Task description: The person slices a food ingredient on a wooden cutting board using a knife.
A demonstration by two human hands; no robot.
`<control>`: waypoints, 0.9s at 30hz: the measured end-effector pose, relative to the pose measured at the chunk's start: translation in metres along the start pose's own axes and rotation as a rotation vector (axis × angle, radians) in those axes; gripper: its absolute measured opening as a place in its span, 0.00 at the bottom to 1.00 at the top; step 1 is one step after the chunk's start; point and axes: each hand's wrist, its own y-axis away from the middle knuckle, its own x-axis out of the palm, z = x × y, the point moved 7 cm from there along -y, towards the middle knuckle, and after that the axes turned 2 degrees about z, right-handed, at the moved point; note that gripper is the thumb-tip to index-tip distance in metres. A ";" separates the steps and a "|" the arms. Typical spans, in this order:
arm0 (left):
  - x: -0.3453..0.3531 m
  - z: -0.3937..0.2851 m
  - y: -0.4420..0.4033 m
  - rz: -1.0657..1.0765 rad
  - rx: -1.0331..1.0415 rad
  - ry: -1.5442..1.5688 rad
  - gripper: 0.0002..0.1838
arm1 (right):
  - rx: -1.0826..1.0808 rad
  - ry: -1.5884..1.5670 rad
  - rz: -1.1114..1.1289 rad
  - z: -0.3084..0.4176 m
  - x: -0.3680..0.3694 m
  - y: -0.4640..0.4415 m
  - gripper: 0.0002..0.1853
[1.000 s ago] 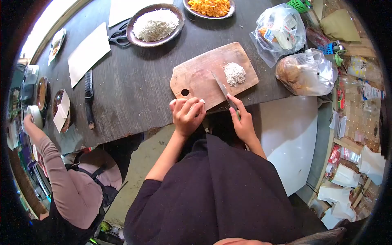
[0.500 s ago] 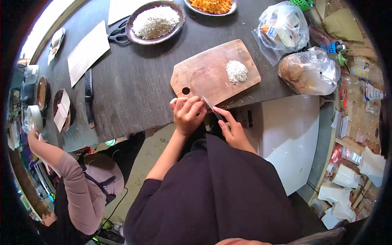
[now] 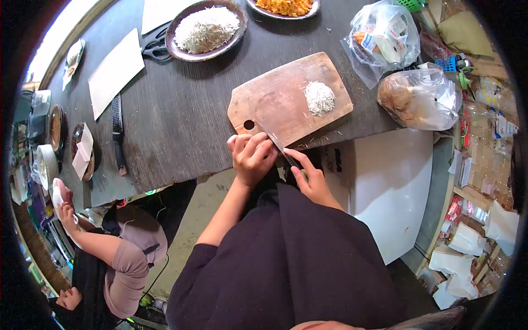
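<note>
My right hand [image 3: 311, 179] is closed round the handle of a knife [image 3: 276, 142], its blade slanting up and left to the fingertips of my left hand [image 3: 253, 157]. My left fingers are curled at the near edge of a wooden cutting board [image 3: 286, 104]; a small pale piece shows at their tips, too small to name. A little pile of white shreds [image 3: 319, 98] lies on the board's right part. Beyond the board stand a bowl of white shreds [image 3: 206, 30] and a dish of orange pieces [image 3: 283, 6].
Two plastic bags [image 3: 385, 38] [image 3: 421, 99] lie at the table's right. White paper [image 3: 115, 74], a grater [image 3: 117, 132] and scissors [image 3: 157, 48] lie left. A co-worker's hand [image 3: 67, 214] holds something pink and white at the far left.
The knife has moved left from beside the shreds to my left fingertips, with my right hand following. The co-worker's arm has shifted and now holds a pink and white object.
</note>
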 end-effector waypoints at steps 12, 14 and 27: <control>-0.002 -0.001 0.002 0.015 -0.006 0.002 0.11 | 0.072 -0.030 0.000 0.004 0.004 -0.003 0.24; -0.002 0.000 0.002 0.025 -0.015 0.022 0.11 | 0.141 -0.030 0.021 0.001 0.006 -0.004 0.24; -0.002 0.000 0.002 0.007 -0.013 0.007 0.11 | 0.205 -0.149 0.054 0.003 0.000 0.001 0.21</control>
